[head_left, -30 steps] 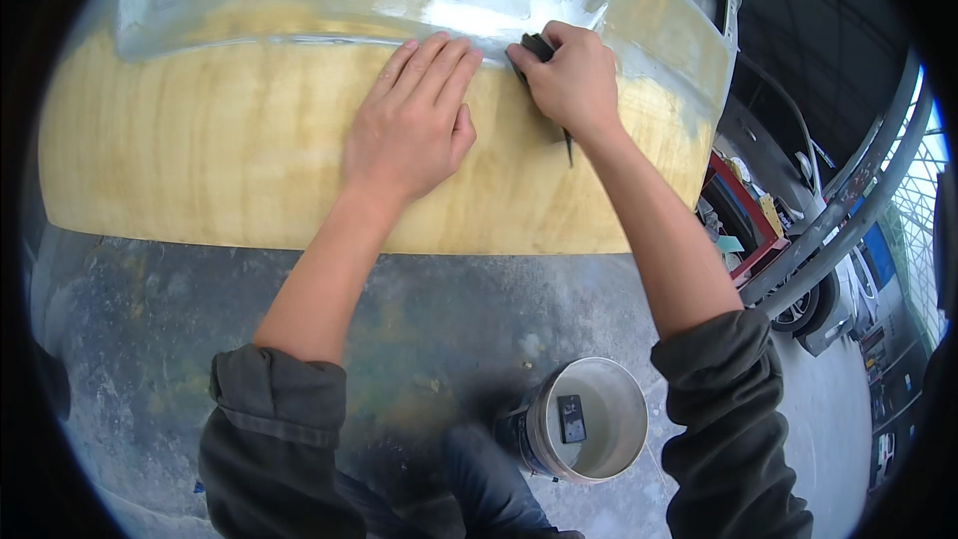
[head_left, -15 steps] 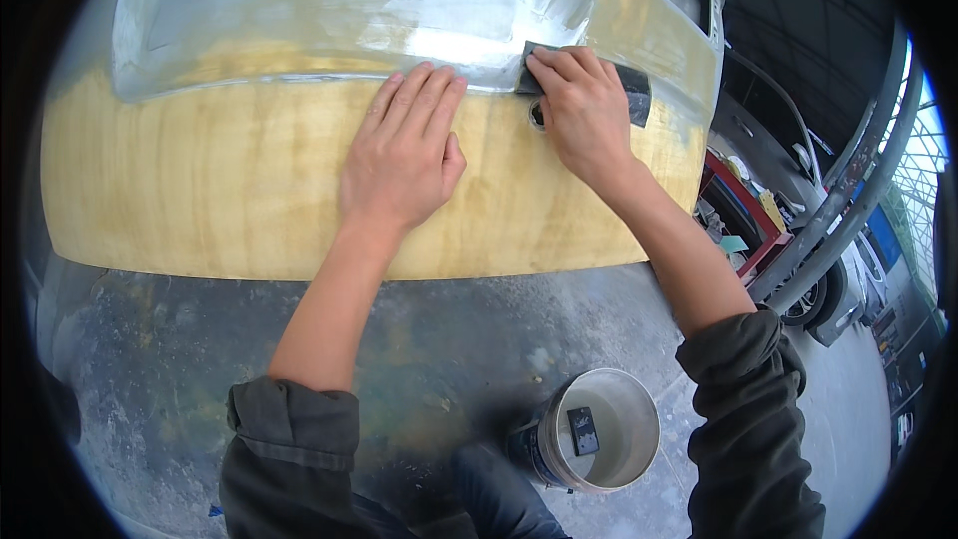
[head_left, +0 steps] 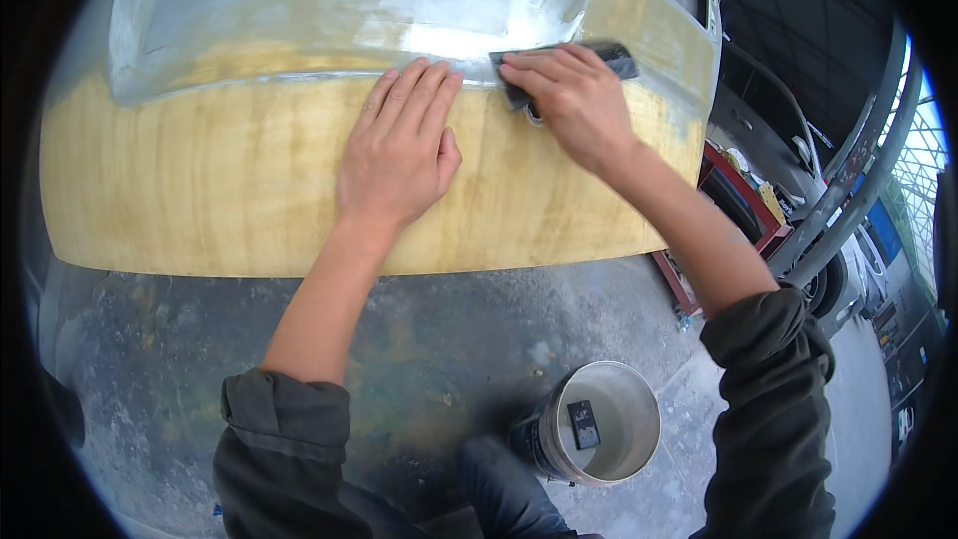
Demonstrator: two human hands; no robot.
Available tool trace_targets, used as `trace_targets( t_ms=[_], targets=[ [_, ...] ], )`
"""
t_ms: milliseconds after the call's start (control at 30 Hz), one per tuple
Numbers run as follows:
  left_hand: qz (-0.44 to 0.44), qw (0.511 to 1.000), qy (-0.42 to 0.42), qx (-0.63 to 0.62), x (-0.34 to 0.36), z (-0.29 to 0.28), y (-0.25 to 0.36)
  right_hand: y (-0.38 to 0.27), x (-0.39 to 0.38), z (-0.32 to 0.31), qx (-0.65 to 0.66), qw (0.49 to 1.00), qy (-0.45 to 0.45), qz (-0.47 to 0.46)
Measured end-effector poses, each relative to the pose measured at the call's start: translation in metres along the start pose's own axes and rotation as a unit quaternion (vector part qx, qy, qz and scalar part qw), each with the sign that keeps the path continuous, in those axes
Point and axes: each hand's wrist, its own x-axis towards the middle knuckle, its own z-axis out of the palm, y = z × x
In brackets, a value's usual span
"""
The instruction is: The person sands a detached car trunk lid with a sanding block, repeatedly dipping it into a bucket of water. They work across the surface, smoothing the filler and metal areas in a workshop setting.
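A large curved car body panel (head_left: 200, 180), yellowish below and silvery grey in its recessed upper part, fills the top of the view. My left hand (head_left: 399, 140) lies flat on it with fingers outstretched, their tips at the recess's lower ridge. My right hand (head_left: 569, 100) presses a dark, flat sanding sheet or pad (head_left: 614, 58) onto that ridge, right of my left hand. A small round hole (head_left: 535, 116) is partly visible just below the pad.
A metal bucket (head_left: 621, 427) with cloudy liquid and a dark block (head_left: 584, 424) stands on the stained floor (head_left: 190, 359) below the panel. At the right are a red trolley (head_left: 738, 190), grey tubular posts (head_left: 848, 200) and a vehicle with a wheel (head_left: 824, 295).
My right hand and the dark pad have turned from upright to lying along the ridge, then slid slightly left. My left hand stays flat on the panel; the whole view has shifted somewhat.
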Motion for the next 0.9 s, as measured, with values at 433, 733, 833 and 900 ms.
trace_targets(
  t_ms=[433, 733, 833, 900],
  targets=[
    [0.009, 1.000, 0.004, 0.008, 0.000, 0.003, 0.001, 0.006, 0.008, -0.004, -0.070, 0.996, -0.033, 0.047],
    [0.006, 1.000, 0.002, 0.012, -0.001, 0.004, 0.001, 0.000, 0.007, -0.005, -0.041, 0.994, -0.063, 0.079],
    [0.002, 1.000, 0.007, 0.015, -0.003, 0.006, 0.000, -0.048, 0.017, 0.007, 0.073, 0.989, -0.034, 0.126],
    [0.005, 1.000, 0.009, 0.029, -0.002, 0.005, 0.000, -0.024, 0.009, 0.006, 0.083, 0.994, -0.026, 0.069]
  ],
)
